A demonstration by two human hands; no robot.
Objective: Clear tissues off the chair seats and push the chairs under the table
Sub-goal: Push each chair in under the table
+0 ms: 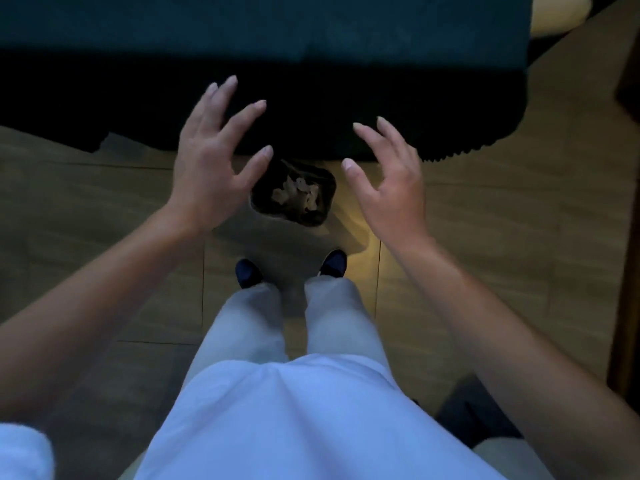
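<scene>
Fingers: spread wide on both sides! Left hand (207, 161) splayed and slightly bent, right hand (389, 181) loosely fanned with the thumb out, and neither has hold of anything.

Hands: both hover in the air above the floor, one on each side of the small dark waste bin (294, 192), well above it and not touching it.

Tissues: pale crumpled paper tissues (296, 195) lie inside the bin, down between the two hands and a little nearer the left thumb. None is in view anywhere else.

Bin: it stands on the tan tiled floor (485, 237), just near of the dark teal upholstered furniture (263, 26) that fills the far side, with its far rim right at the furniture's shadowed edge.

Step in hand: by my reading, this is the drop-off. With tissues in the bin and empty, open hands above it, the clearing part looks done or close to it.

Next move: turn away from the bin, check the seats for any tissue left, then take the chairs by their backs and slide them in. No chair or table can be clearly made out here; the light is dim and the far side is mostly shadow.

Person: stands close, dark shoes (247, 271) just near of the bin, in pale trousers and a light top.
</scene>
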